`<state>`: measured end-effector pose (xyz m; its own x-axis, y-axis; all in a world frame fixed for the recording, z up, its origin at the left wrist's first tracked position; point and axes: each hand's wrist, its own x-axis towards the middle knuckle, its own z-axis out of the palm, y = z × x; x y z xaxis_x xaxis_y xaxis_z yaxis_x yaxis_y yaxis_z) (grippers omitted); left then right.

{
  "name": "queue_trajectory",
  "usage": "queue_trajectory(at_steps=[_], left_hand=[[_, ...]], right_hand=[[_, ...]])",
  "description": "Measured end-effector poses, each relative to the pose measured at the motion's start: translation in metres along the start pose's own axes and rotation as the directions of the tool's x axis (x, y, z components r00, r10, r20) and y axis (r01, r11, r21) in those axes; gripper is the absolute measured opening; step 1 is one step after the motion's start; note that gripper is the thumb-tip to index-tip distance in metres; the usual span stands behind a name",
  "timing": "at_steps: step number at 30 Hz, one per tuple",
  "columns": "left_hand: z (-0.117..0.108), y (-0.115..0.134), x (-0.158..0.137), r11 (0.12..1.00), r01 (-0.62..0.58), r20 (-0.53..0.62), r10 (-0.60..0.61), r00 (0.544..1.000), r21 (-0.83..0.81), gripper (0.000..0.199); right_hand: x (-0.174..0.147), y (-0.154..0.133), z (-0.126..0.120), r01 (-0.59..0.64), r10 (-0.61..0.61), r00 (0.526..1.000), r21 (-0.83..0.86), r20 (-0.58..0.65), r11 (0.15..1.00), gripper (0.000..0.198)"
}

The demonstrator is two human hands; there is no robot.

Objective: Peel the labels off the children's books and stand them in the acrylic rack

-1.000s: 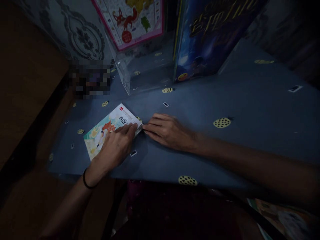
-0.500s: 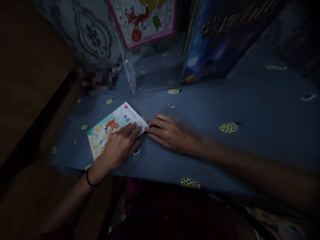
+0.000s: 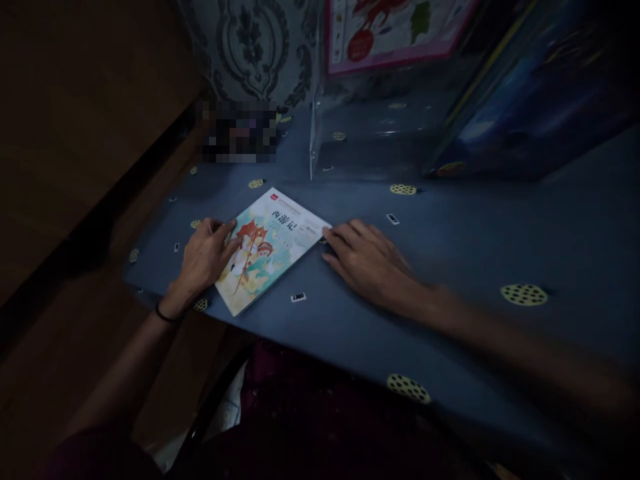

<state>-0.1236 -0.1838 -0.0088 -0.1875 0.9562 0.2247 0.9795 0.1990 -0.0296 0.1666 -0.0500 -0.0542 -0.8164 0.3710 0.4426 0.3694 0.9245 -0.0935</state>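
A thin paperback book (image 3: 270, 243) with a pale illustrated cover, a red leaf shape and Chinese title characters lies closed and slanted on the blue cloth. At its left edge my left hand (image 3: 205, 257) grips the book, thumb and a finger over the cover and the other fingers curled beside it. My right hand (image 3: 370, 263) rests by the book's right corner. One of its fingertips touches that corner, while the thumb lies apart on the cloth.
A table with a blue pineapple-print cloth (image 3: 450, 240) spreads under both hands. Behind the book stand a clear plastic holder (image 3: 370, 153), a pink-bordered book (image 3: 395, 40) and a large blue book (image 3: 540, 113). A blurred-out patch (image 3: 237, 133) sits at the back left.
My left hand has slid off the middle of the cover to the left edge, uncovering the title and picture. The right hand stays by the corner, its fingers looser. The view has shifted left.
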Motion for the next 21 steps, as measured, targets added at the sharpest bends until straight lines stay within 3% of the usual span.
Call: queue_trajectory(at_steps=[7, 10, 14, 16, 21], left_hand=[[-0.005, 0.020, -0.016, 0.992, 0.029, -0.025, -0.026, 0.999, 0.126, 0.048], [-0.009, 0.031, -0.031, 0.989, -0.148, -0.025, 0.148, 0.989, 0.018, 0.042], [-0.015, 0.050, -0.047, 0.871, -0.443, -0.048, 0.443, 0.895, -0.211, 0.054], [-0.017, 0.058, -0.050, 0.847, -0.491, -0.057, 0.490, 0.870, -0.206, 0.057], [-0.021, 0.070, -0.045, 0.876, -0.473, -0.052, 0.470, 0.881, -0.090, 0.041]], right_hand=[[0.064, 0.032, 0.029, -0.052, 0.051, 0.998, 0.024, 0.039, 0.998, 0.046], [0.075, 0.031, 0.035, -0.066, 0.065, 0.997, 0.022, 0.031, 0.998, 0.050], [0.079, 0.030, 0.039, -0.108, 0.107, 0.993, 0.038, 0.044, 0.993, 0.052], [0.081, 0.031, 0.041, -0.128, 0.125, 0.991, 0.050, 0.047, 0.991, 0.053], [0.086, 0.037, 0.044, -0.150, 0.146, 0.988, 0.089, 0.049, 0.985, 0.056]])
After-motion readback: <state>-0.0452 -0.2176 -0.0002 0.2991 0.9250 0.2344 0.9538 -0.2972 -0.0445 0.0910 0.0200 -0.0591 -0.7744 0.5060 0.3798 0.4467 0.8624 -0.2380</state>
